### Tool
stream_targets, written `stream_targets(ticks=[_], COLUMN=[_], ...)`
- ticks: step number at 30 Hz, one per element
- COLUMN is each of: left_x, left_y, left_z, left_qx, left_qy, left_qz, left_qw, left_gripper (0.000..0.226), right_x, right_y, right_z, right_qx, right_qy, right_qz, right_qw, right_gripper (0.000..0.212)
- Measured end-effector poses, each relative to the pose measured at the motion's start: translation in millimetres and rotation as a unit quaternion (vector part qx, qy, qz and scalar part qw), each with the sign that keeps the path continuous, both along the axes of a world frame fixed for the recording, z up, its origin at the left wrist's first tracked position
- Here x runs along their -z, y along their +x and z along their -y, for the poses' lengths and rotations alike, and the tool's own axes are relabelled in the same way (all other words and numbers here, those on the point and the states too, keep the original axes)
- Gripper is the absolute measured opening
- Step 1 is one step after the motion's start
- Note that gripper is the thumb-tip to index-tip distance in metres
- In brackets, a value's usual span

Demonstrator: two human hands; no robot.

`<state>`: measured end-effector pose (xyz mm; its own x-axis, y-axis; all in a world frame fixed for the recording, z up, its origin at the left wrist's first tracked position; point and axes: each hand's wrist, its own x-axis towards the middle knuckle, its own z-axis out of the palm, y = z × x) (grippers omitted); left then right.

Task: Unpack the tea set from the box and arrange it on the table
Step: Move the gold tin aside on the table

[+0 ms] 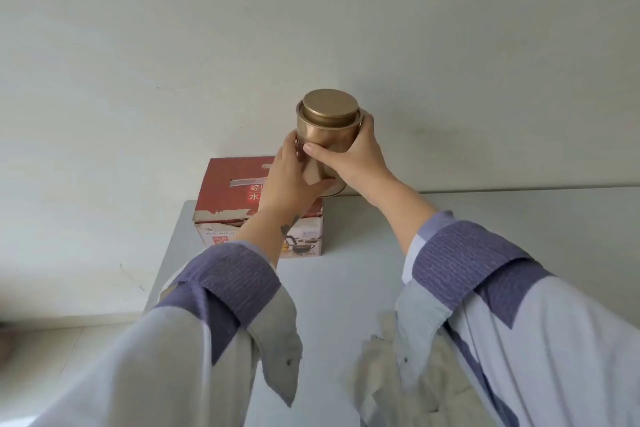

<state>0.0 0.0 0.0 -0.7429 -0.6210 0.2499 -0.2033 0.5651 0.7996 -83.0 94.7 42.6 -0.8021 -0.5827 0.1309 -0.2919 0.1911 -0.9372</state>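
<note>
A golden metal canister (327,128) with a round lid is held upright in the air above the table's far edge. My left hand (291,180) grips its lower left side. My right hand (349,156) wraps its right side, thumb across the front. Behind and below my left hand a red and white cardboard box (228,204) stands on the white table (346,274), its top flaps shut and taped. The canister's bottom is partly hidden by my hands.
The table stands against a plain pale wall (311,28). Its left edge runs just left of the box, with light floor (69,340) beyond. A crumpled pale cloth (381,367) lies near the table's front, between my sleeves.
</note>
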Motion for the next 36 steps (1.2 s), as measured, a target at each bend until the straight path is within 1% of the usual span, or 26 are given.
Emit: stream_targets(ticks=[4,10,19,23,25,29,32,36], left_x=[-6.4,-0.2,16.5,33.1,46.0,70.3,86.9,99.1], left_y=[-19.6,-60.5,-157.4,-201.5,-222.1,-264.8,-296.9,-337.4], left_z=[-46.6,-130.0,-283.2,-336.7,-356.3,-379.5,-388.2,-396.7], left_qx=[0.028,0.049,0.05,0.06,0.069,0.083,0.095,0.105], left_qy=[-0.005,-0.01,0.054,0.083,0.098,0.118,0.125,0.125], left_qz=[-0.007,-0.017,-0.015,-0.006,0.003,0.029,0.034,0.035], left_qw=[1.0,0.999,0.997,0.995,0.993,0.989,0.987,0.986], left_gripper=[0.097,0.095,0.093,0.093,0.092,0.091,0.088,0.082], right_x=[-8.0,-0.6,13.0,28.1,39.0,64.0,80.4,94.2], right_y=[-15.9,-56.0,-153.1,-197.6,-216.4,-254.5,-284.6,-321.8], right_z=[-52.6,-138.4,-285.3,-338.3,-359.1,-385.2,-399.5,-412.4], right_qx=[0.029,0.053,0.059,0.061,0.06,0.087,0.091,0.109], right_qy=[0.0,0.012,0.045,0.056,0.07,0.079,0.078,0.069], right_qz=[-0.001,-0.005,-0.007,0.0,0.008,0.026,0.037,0.04], right_qw=[1.0,0.999,0.997,0.997,0.996,0.993,0.992,0.991], right_gripper=[0.1,0.099,0.097,0.096,0.096,0.105,0.097,0.093])
